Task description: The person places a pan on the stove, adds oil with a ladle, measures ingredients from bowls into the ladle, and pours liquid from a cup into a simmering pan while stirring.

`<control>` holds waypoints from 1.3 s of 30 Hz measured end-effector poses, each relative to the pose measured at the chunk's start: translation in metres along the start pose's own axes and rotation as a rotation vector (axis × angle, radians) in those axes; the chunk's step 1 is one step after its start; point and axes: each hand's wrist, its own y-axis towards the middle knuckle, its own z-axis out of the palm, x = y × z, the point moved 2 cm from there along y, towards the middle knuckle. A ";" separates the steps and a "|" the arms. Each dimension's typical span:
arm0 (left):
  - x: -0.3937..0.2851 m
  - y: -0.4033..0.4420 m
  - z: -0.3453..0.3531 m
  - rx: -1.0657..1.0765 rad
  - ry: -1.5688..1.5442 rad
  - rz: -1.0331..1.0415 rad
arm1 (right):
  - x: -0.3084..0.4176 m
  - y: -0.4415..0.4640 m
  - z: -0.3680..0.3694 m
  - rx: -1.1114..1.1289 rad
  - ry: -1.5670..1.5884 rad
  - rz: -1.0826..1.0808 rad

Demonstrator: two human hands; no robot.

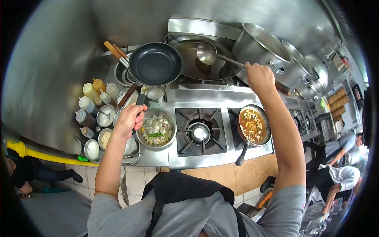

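Note:
My left hand is closed around the dark handle of a black frying pan, which is raised at the back left with its bare inside showing. My right hand grips a long metal ladle by its shaft. The ladle's bowl hangs over a wide, dark wok at the back of the stove; whether liquid is in the bowl I cannot tell. Below my left hand sits a metal bowl of chopped food with a green piece on top.
A pan of brown sauce with pale slices rests at the right, handle toward me. Between it and the bowl is a gas burner. Squeeze bottles and small tubs crowd the left. Tall pots stand back right. Other people work farther right.

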 end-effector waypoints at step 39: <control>-0.043 0.121 0.065 0.233 -0.044 -0.139 | -0.068 0.026 -0.014 0.354 0.691 0.296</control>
